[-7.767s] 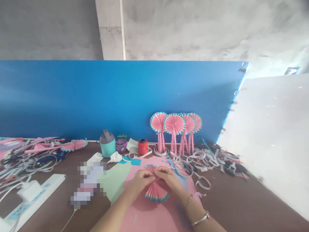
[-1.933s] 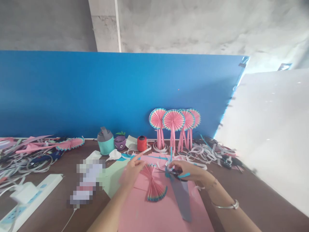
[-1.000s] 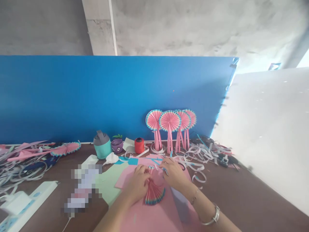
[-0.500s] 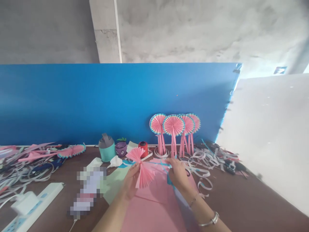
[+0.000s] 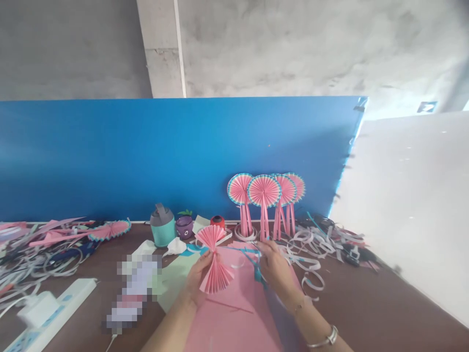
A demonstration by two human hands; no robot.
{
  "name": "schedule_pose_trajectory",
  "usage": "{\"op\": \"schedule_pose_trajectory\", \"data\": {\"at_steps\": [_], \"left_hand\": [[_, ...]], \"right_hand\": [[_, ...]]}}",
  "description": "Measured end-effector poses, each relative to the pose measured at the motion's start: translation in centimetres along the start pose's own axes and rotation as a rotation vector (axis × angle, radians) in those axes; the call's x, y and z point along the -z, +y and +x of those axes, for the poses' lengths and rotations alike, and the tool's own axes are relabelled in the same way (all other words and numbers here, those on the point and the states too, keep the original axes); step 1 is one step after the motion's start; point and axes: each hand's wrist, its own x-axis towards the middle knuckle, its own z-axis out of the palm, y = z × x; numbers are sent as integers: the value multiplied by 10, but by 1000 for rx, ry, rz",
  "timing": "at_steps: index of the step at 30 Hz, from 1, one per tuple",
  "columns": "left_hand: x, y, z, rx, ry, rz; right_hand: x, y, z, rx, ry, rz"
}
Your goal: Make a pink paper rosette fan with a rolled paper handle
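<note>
A pleated pink paper fan (image 5: 216, 278), pinched at its middle into a bow-tie shape, is in my left hand (image 5: 201, 271). Its folds spread out above and below my fingers. My right hand (image 5: 274, 266) is over thin blue paper strips (image 5: 251, 254), with its fingers bent together. Whatever lies in those fingers is hidden. Under both hands lies a stack of pink paper sheets (image 5: 230, 322), with a narrow pink sliver (image 5: 230, 306) on top.
Finished pink round fans (image 5: 264, 190) lean against the blue partition (image 5: 164, 156). Behind my hands stand a teal bottle (image 5: 163, 230), a purple cup (image 5: 184, 227) and a red container (image 5: 217, 221). Tangled white strips (image 5: 311, 239) lie right; a power strip (image 5: 69, 300) lies left.
The pink fan has turned more upright and faces me more fully in my left hand. My right hand has shifted slightly right and down; the dark loop beside it no longer shows.
</note>
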Motion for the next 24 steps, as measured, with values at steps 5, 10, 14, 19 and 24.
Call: {"op": "schedule_pose_trajectory", "data": {"at_steps": [5,10,14,19,24], "left_hand": [[1,-4,1,63,-73,0],[-10,-8,-7,66,-8,80],[-26,-14,-12,15,-24,187],[-31,-25,-12,-70,59,417],[-29,-30,-12,-59,31,484]], "right_hand": [[13,10,9,90,146,-248],[18,-11,3,175,221,-131],[13,-31,-9,135,32,230],[2,-55,-21,-78,-258,528],[3,-60,-18,-299,-471,966]]}}
